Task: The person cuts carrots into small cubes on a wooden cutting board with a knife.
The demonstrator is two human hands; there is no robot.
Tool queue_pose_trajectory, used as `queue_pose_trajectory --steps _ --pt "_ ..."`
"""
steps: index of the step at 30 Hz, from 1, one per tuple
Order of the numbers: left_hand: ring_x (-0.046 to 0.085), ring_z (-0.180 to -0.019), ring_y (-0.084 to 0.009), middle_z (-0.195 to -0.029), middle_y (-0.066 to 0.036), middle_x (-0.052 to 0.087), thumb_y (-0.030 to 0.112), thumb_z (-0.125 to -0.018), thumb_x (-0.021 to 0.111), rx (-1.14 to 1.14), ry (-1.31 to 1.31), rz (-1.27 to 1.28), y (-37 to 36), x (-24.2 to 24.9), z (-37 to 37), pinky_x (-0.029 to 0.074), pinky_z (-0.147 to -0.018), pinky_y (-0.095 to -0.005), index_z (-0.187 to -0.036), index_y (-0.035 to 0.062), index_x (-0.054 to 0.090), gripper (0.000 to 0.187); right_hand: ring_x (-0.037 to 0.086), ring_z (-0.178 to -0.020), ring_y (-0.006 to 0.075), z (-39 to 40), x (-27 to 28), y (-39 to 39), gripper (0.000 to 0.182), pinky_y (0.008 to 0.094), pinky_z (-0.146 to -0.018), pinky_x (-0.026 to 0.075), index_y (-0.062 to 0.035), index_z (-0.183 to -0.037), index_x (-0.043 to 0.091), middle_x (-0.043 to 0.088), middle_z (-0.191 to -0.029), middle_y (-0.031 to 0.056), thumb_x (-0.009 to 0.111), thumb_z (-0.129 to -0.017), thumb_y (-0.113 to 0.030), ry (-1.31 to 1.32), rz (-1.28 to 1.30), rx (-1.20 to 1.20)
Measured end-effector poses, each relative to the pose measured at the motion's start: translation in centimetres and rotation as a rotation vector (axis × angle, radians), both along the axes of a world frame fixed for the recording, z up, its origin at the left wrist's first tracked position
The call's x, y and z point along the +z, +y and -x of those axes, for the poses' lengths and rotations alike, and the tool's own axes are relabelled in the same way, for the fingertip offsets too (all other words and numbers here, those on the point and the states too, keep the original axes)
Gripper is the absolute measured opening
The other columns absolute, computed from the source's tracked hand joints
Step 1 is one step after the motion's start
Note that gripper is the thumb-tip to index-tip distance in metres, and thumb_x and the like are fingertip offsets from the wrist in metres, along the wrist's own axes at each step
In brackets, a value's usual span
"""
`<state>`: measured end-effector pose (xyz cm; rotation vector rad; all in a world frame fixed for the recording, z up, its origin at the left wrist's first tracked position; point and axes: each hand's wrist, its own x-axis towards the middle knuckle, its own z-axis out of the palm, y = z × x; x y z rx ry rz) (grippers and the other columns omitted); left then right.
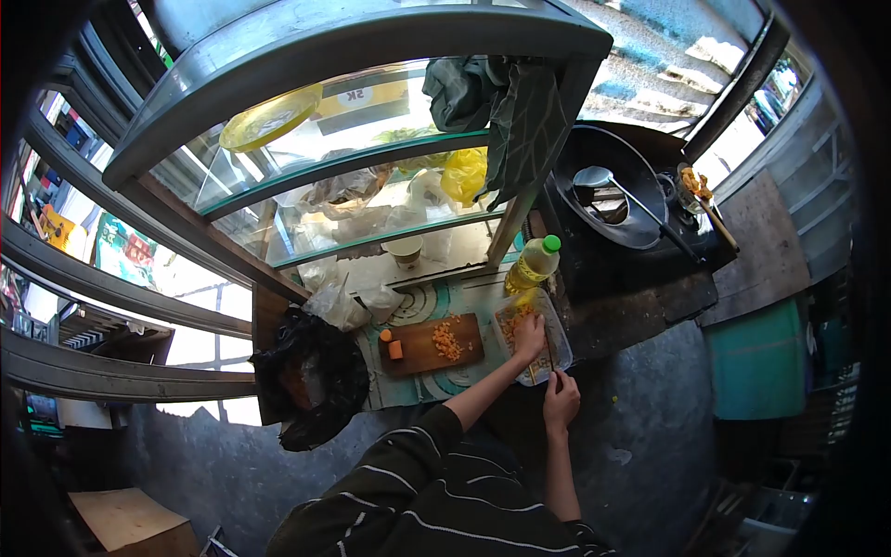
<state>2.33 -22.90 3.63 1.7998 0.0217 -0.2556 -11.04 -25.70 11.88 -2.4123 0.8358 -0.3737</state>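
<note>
Left hand (531,336) rests fingers-down in the clear tray (557,327) of chopped carrot at the tabletop's right edge, beside the cutting board (419,345). Right hand (561,399) closed on a knife (551,357). Best to keep blade low, tip away from left fingers.

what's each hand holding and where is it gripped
The right hand is closed around the handle end of what looks like a knife, blade toward the tray. The left hand rests in the tray over chopped pieces; whether it grips any cannot be told.
</note>
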Motion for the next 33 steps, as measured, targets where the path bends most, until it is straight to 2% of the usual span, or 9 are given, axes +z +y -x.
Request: queue_pose_trajectory --steps 4,6,11,13,14,16,20,22,33 --pt "0.057 -0.082 -0.0352 -0.085 -0.019 0.060 0.013 -0.085 0.044 0.026 -0.029 0.096 1.2 1.1 0.4 0.043 -0.074 -0.0408 -0.097 0.0013 0.058 0.022 0.058 -0.078 0.0319 0.1 -1.0 -0.7 0.025 0.0381 -0.067 0.045 0.0008 -0.092 0.061 0.060 -0.081 0.0156 0.052 -0.085 -0.022 -0.034 0.021 0.016" --pt "0.056 -0.088 -0.0352 -0.090 -0.019 0.058 0.002 -0.081 0.042 0.039 -0.328 0.098 2.4 0.4 0.0 0.043 -0.074 -0.0397 -0.100 0.0023 0.056 0.024 0.059 -0.074 0.0303 0.2 -1.3 -0.7 0.024 0.0374 -0.065 0.045 0.0015 -0.093 0.060 0.060 -0.078 0.0157 0.051 -0.085 -0.020 -0.065 0.065 0.044" --pt "0.051 -0.098 -0.0333 -0.103 -0.017 0.051 -0.002 -0.080 0.043 0.092 -0.514 -0.054 12.3 5.2 -0.6 0.044 -0.072 -0.0380 -0.105 0.0035 0.053 0.027 0.060 -0.066 0.0277 -1.3 -0.5 3.0 0.018 0.0352 -0.059 0.045 0.0017 -0.092 0.054 0.059 -0.071 0.0184 0.050 -0.086 -0.014 -0.127 -0.368 0.156" --pt "0.054 -0.091 -0.0294 -0.097 -0.015 0.055 0.004 -0.082 0.049 0.206 -0.513 -0.172 15.9 1.6 -1.1 0.045 -0.069 -0.0340 -0.098 0.0023 0.056 0.018 0.057 -0.055 0.0178 -1.9 -2.7 4.9 0.018 0.0295 -0.051 0.043 0.0031 -0.088 0.053 0.057 -0.067 0.0119 0.049 -0.087 -0.015 -0.182 -0.353 0.255" --pt "0.054 -0.091 -0.0294 -0.097 -0.015 0.055 0.004 -0.082 0.049 0.204 -0.512 -0.176 17.2 1.7 -0.9 0.045 -0.069 -0.0340 -0.098 0.0023 0.056 0.018 0.058 -0.058 0.0200 -2.2 -3.8 5.9 0.019 0.0309 -0.053 0.043 0.0032 -0.088 0.053 0.058 -0.068 0.0128 0.050 -0.087 -0.015 -0.140 -0.390 0.319" --pt "0.056 -0.084 -0.0265 -0.088 -0.013 0.057 0.015 -0.084 0.053 0.122 -0.002 -0.095 19.0 2.3 -0.7 0.045 -0.066 -0.0324 -0.090 0.0020 0.059 0.016 0.058 -0.060 0.0221 -3.2 -5.5 7.0 0.019 0.0323 -0.054 0.044 0.0034 -0.088 0.053 0.058 -0.069 0.0137 0.050 -0.086 -0.015 -0.103 -0.431 0.388" --pt "0.056 -0.077 -0.0262 -0.080 -0.011 0.057 0.023 -0.084 0.055 0.160 0.008 -0.249 20.0 0.2 -0.5 0.044 -0.065 -0.0332 -0.084 0.0026 0.062 0.021 0.059 -0.070 0.0300 -5.9 -7.8 7.7 0.021 0.0371 -0.061 0.044 0.0030 -0.088 0.054 0.058 -0.073 0.0166 0.050 -0.085 -0.018 -0.039 -0.359 0.333" --pt "0.055 -0.081 -0.0243 -0.084 -0.010 0.057 0.024 -0.085 0.053 0.143 -0.373 -0.464 20.5 -1.4 -0.7 0.044 -0.067 -0.0348 -0.088 0.0048 0.062 0.021 0.058 -0.072 0.0322 -7.2 -8.2 7.7 0.022 0.0386 -0.063 0.044 0.0026 -0.089 0.054 0.058 -0.074 0.0174 0.050 -0.085 -0.019 0.001 -0.349 0.311" --pt "0.043 -0.105 -0.0217 -0.106 -0.005 0.050 0.024 -0.083 0.053 -0.238 -0.490 -0.819 19.0 -4.2 -3.2 0.030 -0.085 -0.0474 -0.104 0.0125 0.057 0.024 0.059 -0.075 0.0315 -6.4 -9.2 8.0 0.023 0.0383 -0.065 0.045 -0.0005 -0.094 0.058 0.060 -0.080 0.0169 0.051 -0.085 -0.021 0.059 -0.200 0.370"
